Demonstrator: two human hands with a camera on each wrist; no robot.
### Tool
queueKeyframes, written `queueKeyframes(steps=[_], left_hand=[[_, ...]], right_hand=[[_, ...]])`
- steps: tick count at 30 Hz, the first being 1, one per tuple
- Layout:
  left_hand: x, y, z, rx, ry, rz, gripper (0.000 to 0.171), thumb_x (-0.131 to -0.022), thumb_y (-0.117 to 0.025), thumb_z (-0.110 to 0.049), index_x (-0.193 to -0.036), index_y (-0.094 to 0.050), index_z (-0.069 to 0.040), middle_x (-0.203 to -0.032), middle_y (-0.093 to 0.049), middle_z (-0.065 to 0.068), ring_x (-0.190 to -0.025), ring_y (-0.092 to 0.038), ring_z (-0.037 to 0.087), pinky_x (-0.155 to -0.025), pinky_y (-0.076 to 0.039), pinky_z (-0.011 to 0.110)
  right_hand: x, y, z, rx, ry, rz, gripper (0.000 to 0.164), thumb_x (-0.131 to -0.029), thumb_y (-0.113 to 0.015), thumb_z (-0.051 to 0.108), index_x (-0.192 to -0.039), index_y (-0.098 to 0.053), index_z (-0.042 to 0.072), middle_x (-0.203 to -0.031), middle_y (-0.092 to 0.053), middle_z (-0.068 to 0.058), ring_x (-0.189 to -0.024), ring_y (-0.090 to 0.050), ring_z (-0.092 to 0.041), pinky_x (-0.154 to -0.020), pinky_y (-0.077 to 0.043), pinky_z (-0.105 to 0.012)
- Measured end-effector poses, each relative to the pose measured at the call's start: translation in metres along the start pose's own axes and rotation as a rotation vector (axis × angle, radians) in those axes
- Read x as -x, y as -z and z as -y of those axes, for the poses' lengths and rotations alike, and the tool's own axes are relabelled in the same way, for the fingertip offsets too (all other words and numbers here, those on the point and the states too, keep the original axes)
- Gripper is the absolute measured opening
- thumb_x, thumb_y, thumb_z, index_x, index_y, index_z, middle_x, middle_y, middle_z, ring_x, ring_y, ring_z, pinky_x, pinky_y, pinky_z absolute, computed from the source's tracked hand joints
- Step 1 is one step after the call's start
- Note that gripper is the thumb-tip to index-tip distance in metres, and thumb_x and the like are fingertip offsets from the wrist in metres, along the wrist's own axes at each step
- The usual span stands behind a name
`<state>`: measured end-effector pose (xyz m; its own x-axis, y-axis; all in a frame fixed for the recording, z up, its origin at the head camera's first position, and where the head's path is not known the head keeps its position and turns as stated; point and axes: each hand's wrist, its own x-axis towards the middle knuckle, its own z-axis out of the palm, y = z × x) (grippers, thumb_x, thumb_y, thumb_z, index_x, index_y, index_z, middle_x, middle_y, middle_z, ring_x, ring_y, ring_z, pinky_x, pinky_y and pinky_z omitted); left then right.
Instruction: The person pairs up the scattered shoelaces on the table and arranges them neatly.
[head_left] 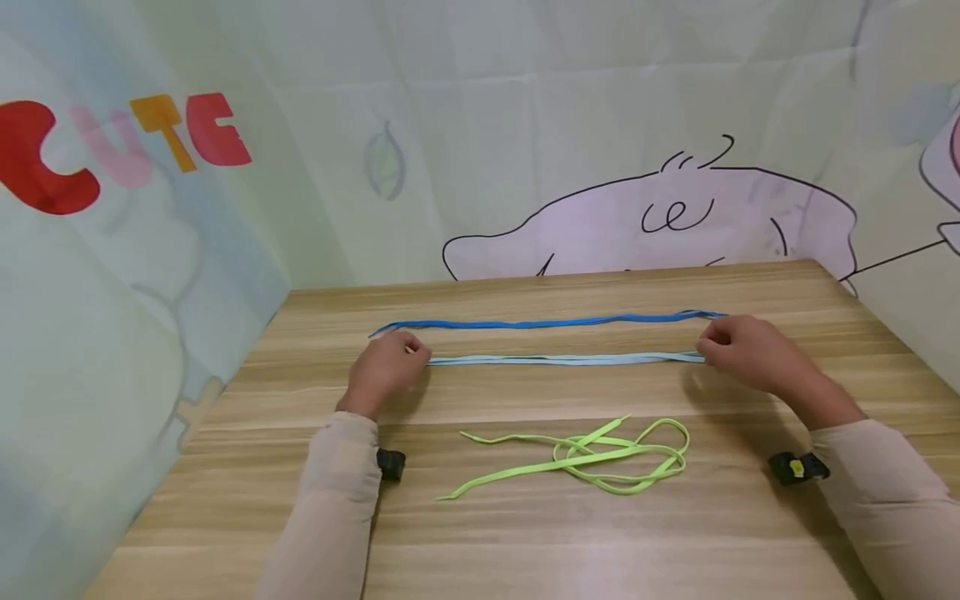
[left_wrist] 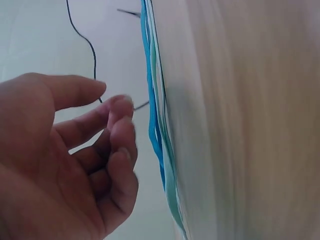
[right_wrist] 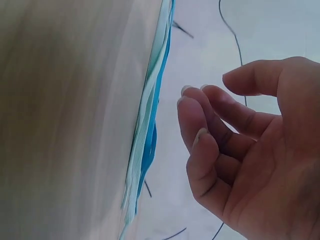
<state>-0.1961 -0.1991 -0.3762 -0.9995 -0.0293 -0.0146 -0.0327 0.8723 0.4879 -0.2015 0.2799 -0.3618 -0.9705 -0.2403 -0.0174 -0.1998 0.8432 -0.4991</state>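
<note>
A pale blue shoelace [head_left: 562, 359] lies stretched in doubled strands across the wooden table. At its left end hovers my left hand [head_left: 384, 371], its fingers loosely bent and a gap between thumb and index finger. My right hand [head_left: 750, 354] is over the other end, in much the same pose. Both wrist views show the fingertips apart from the laces, holding nothing. Behind the pale lace a darker blue shoelace [head_left: 525, 324] runs nearly parallel. Closer to me, a yellow-green shoelace [head_left: 633, 454] lies in loose loops, with two ends trailing left.
The wooden table [head_left: 525, 550] reaches back to a printed cloth backdrop [head_left: 487, 125] with cartoon drawings and coloured letters. Small black devices are strapped at both wrists, over beige sleeves [head_left: 330, 500].
</note>
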Motion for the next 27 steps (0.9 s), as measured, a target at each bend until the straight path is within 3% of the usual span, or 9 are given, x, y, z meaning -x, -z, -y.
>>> queueKeyframes(steps=[4,11,19,27], left_hand=[[0.003,-0.008,-0.01,-0.02,-0.057,0.029,0.028,-0.099,-0.054,-0.03,-0.111,-0.073,-0.012,-0.11,-0.069,0.006,-0.089,-0.061,0.023,-0.077,-0.05,0.041],[0.008,-0.021,-0.029,-0.02,-0.113,0.126,0.022,-0.099,-0.058,-0.031,-0.105,-0.072,-0.014,-0.08,-0.066,-0.001,-0.066,-0.061,0.015,-0.064,-0.048,0.036],[0.018,-0.038,-0.055,0.006,-0.229,0.243,0.016,-0.098,-0.063,-0.031,-0.1,-0.072,-0.018,-0.092,-0.066,-0.004,-0.081,-0.06,0.014,-0.074,-0.05,0.035],[0.027,-0.048,-0.078,0.006,-0.383,0.342,0.01,-0.096,-0.068,-0.032,-0.095,-0.072,-0.023,-0.09,-0.066,-0.008,-0.082,-0.06,0.011,-0.073,-0.05,0.032]], right_hand=[[0.0,-0.007,0.01,-0.015,0.063,0.0,0.019,-0.099,-0.056,0.019,-0.098,-0.067,0.003,-0.084,-0.062,-0.003,-0.074,-0.054,-0.02,-0.061,-0.044,-0.034],[0.001,-0.015,0.027,-0.054,0.13,0.03,0.019,-0.099,-0.06,0.021,-0.099,-0.069,0.004,-0.083,-0.064,-0.001,-0.073,-0.058,-0.018,-0.062,-0.047,-0.034],[0.006,-0.027,0.047,-0.067,0.213,0.08,0.019,-0.099,-0.063,0.024,-0.1,-0.071,0.007,-0.085,-0.063,0.002,-0.077,-0.055,-0.016,-0.067,-0.047,-0.033],[0.01,-0.04,0.058,-0.114,0.275,0.165,0.013,-0.098,-0.063,0.019,-0.101,-0.071,0.009,-0.085,-0.063,0.003,-0.078,-0.055,-0.016,-0.068,-0.048,-0.033]])
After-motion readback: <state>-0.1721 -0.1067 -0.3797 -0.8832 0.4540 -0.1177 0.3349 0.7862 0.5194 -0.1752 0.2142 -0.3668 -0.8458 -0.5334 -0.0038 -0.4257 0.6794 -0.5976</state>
